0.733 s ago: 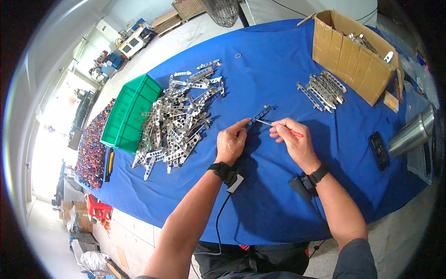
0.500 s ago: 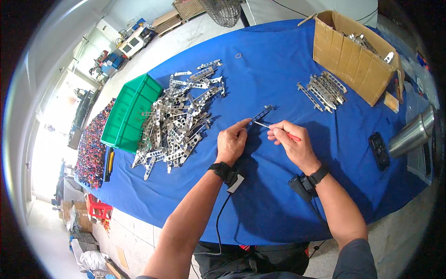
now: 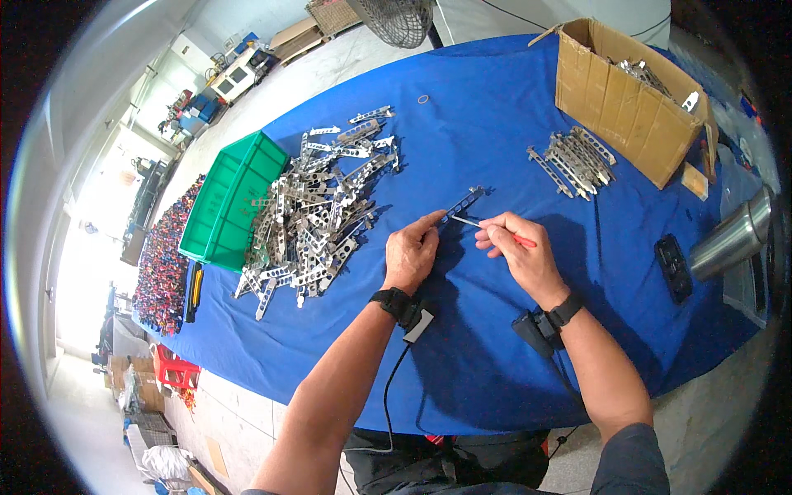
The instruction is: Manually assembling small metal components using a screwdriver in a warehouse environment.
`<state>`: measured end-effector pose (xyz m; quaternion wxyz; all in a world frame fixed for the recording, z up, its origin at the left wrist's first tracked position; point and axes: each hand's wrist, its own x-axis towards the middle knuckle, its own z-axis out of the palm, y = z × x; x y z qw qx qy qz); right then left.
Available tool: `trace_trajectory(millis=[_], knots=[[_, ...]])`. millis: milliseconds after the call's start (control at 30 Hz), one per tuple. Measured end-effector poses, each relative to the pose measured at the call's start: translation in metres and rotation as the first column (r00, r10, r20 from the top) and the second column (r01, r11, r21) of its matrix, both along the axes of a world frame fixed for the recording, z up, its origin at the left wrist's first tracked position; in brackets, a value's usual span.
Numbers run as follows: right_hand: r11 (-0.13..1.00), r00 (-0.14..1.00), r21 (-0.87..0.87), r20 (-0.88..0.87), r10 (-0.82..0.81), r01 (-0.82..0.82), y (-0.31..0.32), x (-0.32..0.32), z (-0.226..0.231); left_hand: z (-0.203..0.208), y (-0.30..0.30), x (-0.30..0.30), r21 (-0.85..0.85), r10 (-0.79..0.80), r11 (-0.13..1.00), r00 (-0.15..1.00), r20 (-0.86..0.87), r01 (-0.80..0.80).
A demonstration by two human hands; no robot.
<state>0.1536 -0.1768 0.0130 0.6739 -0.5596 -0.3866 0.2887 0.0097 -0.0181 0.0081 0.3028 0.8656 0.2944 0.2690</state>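
Observation:
My left hand (image 3: 412, 254) is closed on the near end of a perforated metal strip (image 3: 467, 200), index finger stretched along it. The strip lies slantwise over the blue cloth, its far end pointing up and right. Between the fingers and thumb of my right hand (image 3: 521, 247) is a slim red-handled tool (image 3: 523, 241) with a thin metal shaft. Its tip meets the strip beside my left fingertip; the tip's exact shape is too small to tell. Left of my hands lies a heap of similar metal strips (image 3: 318, 210).
A green plastic bin (image 3: 216, 227) lies tipped at the heap's left. Toward the right are a row of strips (image 3: 575, 161), an open cardboard box (image 3: 615, 111) holding more, a black flat object (image 3: 673, 268) and a steel cylinder (image 3: 730, 235). Cables trail from both wrist straps.

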Motion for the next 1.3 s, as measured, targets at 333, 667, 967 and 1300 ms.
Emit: trace_trajectory(millis=[333,667,967,1300], knots=[[0.999,1.0,0.016,0.002,-0.028,0.028,0.0015,-0.0025,0.0013,0.0017,-0.0006,-0.0004,0.01,0.01,1.0,1.0,-0.018,-0.009],[1.0,1.0,0.027,0.022,-0.007,0.006,-0.0001,-0.0007,0.0034,0.0001,-0.0005,0.0001,0.018,0.004,1.0,1.0,0.014,-0.004],[0.999,0.999,0.014,0.034,-0.036,0.035,0.0008,-0.0002,-0.002,0.0005,-0.0008,-0.0001,-0.004,0.006,1.0,1.0,-0.017,-0.006],[1.0,0.999,-0.009,0.041,-0.005,0.005,-0.0004,0.0006,-0.0017,0.0026,-0.0016,0.0006,0.008,0.0,1.0,1.0,-0.012,0.0]])
